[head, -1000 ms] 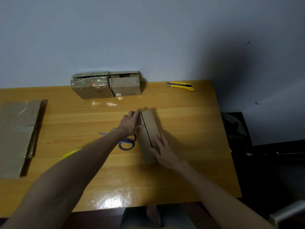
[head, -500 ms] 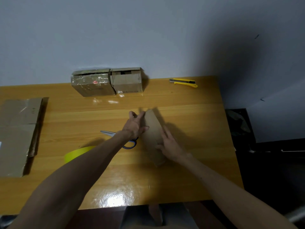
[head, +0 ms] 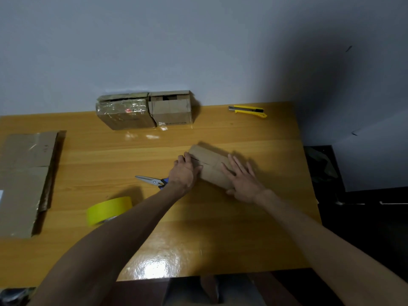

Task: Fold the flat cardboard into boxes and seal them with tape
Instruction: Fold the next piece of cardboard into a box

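Cardboard box, folded up and brown, lies on its side on the wooden desk, its long axis running from far left to near right, a flap seam showing along its upper face. The left hand holds the box's left end: its fingers are pressed together and bent over the far-left corner, and the thumb lies on the upper face. The right hand rests flat on the box's right part, its fingers straight and spread across the cardboard, the thumb tucked at the near end.

Just left of the box, partly hidden behind the left wrist, lie scissors with blue handles, blades pointing away from the box. Further left of the box and nearer the person stands a yellow tape roll. Well to the left of the box, at the desk's edge, is a stack of flat cardboard. Beyond the box, against the wall, two made-up boxes sit touching: a taped box, glossy with clear tape, and a plain box to its right. Beyond the box and to its right lies a yellow utility knife.
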